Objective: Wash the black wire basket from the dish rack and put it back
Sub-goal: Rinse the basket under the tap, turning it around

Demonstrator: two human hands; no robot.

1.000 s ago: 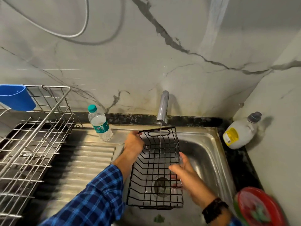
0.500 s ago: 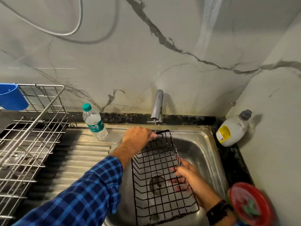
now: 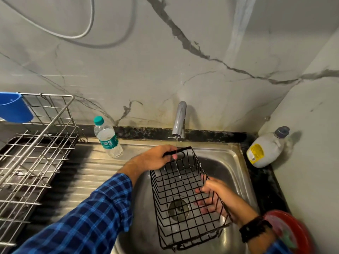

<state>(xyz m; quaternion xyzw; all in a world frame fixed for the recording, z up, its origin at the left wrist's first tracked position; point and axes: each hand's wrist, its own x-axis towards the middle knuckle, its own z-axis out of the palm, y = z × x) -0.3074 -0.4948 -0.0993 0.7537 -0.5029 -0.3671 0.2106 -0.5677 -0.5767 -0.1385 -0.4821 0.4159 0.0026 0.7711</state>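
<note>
The black wire basket (image 3: 181, 198) hangs tilted over the steel sink (image 3: 231, 162), its far end under a thin stream of water from the tap (image 3: 179, 120). My left hand (image 3: 157, 158) grips the handle end at the far rim. My right hand (image 3: 214, 198) lies against the basket's right wall from outside, fingers spread along the wires. The wire dish rack (image 3: 31, 153) stands at the left on a dark tray, with a blue cup (image 3: 13, 107) hooked on its far corner.
A clear water bottle with a green cap (image 3: 107, 138) stands on the ribbed drainboard (image 3: 91, 176) behind the sink's left edge. A white detergent bottle (image 3: 266, 149) leans in the right corner. A red plate (image 3: 289, 233) sits at the lower right.
The basket has turned so that its near end swings right and lies flatter over the drain. My left hand moved from the side onto the handle end. My right hand slid along the right wall.
</note>
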